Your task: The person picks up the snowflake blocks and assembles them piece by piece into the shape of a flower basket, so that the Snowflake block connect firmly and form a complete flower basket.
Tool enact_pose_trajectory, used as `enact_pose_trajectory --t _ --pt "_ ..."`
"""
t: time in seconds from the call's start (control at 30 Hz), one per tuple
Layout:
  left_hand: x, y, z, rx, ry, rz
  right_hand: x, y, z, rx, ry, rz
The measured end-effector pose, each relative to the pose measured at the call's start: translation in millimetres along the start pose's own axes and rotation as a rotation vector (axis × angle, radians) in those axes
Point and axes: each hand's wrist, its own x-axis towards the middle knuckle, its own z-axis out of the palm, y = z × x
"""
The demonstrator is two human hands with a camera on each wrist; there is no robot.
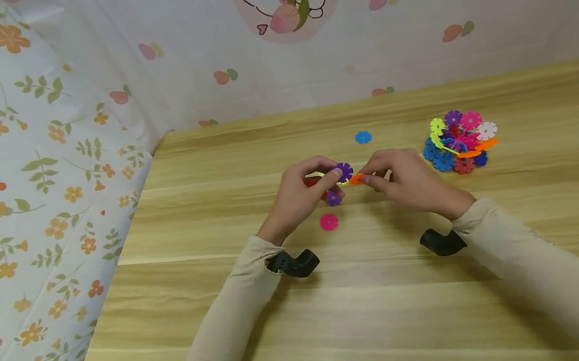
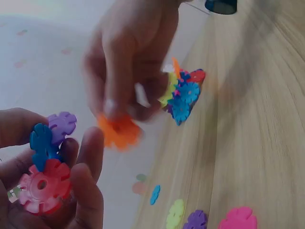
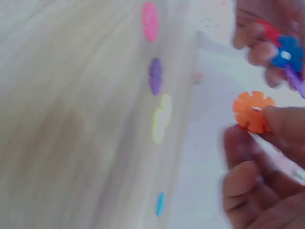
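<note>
My left hand (image 1: 306, 194) holds a small chain of notched plastic discs: a red disc (image 2: 45, 186), a blue disc (image 2: 43, 145) and a purple disc (image 1: 344, 172), joined together. Between thumb and fingertips, my right hand (image 1: 407, 180) pinches an orange notched disc (image 3: 252, 112). In both wrist views a gap separates the orange disc from the chain, and in the left wrist view the orange one is blurred. The two hands are close together above the table.
On the wooden table (image 1: 348, 324) lie a pink disc (image 1: 329, 222), a purple disc (image 2: 195, 219), yellow discs (image 3: 161, 119) and a blue disc (image 1: 363, 137). Right of my right hand stands a multicoloured cluster of joined discs (image 1: 458, 142). A printed curtain (image 1: 173, 34) hangs behind.
</note>
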Motion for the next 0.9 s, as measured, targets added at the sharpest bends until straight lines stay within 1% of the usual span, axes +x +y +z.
enact_pose_trajectory --t 0.13,0.23,0.37,0.43,0.53,0.7,0.8,0.9 --pt "0.3 0.0 2.7 -0.005 -0.027 -0.006 -12.8 -1.4 -7.1 -0.019 0.199 -0.114" --pt "1.1 1.1 4.7 0.002 -0.043 -0.011 -19.1 -2.7 -6.0 -0.04 0.311 -0.193" --pt "2.5 4.6 7.5 0.021 -0.04 0.002 -23.2 -5.2 -4.2 -0.075 0.436 -0.259" --pt "1.5 6.4 8.1 0.023 -0.038 0.006 -23.7 -7.5 -2.9 -0.091 0.478 -0.291" --pt "-1.6 9.5 10.0 0.014 -0.028 0.017 -25.9 -11.1 -0.1 -0.117 0.508 -0.341" --pt "-4.6 14.7 16.9 -0.007 -0.014 0.086 -31.3 -15.5 9.0 -0.14 0.594 -0.415" --pt "-5.2 20.2 19.2 0.011 -0.011 0.112 -33.1 -16.9 11.9 -0.144 0.633 -0.457" --pt "-5.8 24.0 20.3 0.061 -0.018 0.124 -34.0 -18.6 10.5 -0.219 0.644 -0.524"
